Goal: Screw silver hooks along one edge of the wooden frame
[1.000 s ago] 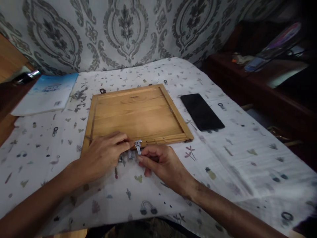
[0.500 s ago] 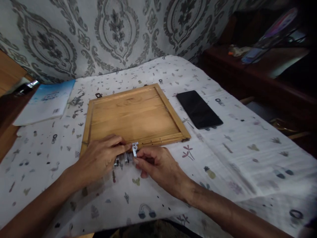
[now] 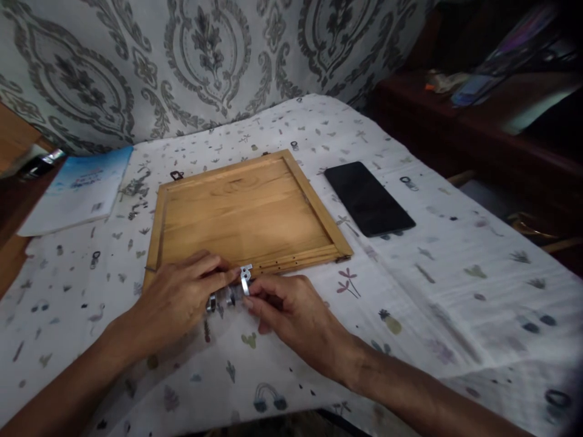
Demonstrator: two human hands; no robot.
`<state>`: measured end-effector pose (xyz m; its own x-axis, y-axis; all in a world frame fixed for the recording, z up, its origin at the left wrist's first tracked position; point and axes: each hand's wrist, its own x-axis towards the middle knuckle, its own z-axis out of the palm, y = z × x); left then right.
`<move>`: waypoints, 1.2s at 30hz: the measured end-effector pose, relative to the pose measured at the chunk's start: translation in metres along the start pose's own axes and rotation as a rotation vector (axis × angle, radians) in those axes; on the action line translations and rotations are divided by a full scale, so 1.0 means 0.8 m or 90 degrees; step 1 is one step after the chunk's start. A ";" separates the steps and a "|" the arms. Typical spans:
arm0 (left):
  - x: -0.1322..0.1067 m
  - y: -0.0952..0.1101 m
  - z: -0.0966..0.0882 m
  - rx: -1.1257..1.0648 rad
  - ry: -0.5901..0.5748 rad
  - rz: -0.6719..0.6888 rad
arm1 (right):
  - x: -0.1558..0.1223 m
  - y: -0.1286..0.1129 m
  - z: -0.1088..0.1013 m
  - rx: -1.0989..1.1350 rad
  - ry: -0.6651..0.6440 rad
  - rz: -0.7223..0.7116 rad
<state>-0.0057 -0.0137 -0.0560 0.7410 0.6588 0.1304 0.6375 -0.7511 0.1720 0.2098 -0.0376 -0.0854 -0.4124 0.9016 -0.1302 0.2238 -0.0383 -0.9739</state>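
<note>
Right at the near edge of the wooden panel, the right hand pinches the lower end of a metal bracket, presumably to control its angle. The left hand bends over that edge, index at the bracket, likely steadying it; whether it grips, I can't tell. Two metal pieces sit alongside. Well right of the panel, a blurred clear item, maybe a container, hides its contents.

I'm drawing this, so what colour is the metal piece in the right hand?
The metal piece is silver, seen best in the head view.
</note>
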 end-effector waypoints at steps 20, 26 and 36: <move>0.002 0.003 -0.001 -0.013 0.018 0.006 | -0.012 0.012 -0.028 -0.637 0.065 -0.338; 0.005 0.002 -0.002 -0.033 0.009 0.007 | -0.011 0.015 -0.028 -0.652 0.082 -0.379; 0.001 0.000 0.001 -0.047 0.004 0.000 | -0.009 0.015 -0.028 -0.657 0.095 -0.410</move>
<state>-0.0048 -0.0133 -0.0563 0.7392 0.6594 0.1371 0.6199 -0.7458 0.2440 0.2352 -0.0347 -0.0920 -0.6160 0.6725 0.4102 0.6386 0.7312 -0.2398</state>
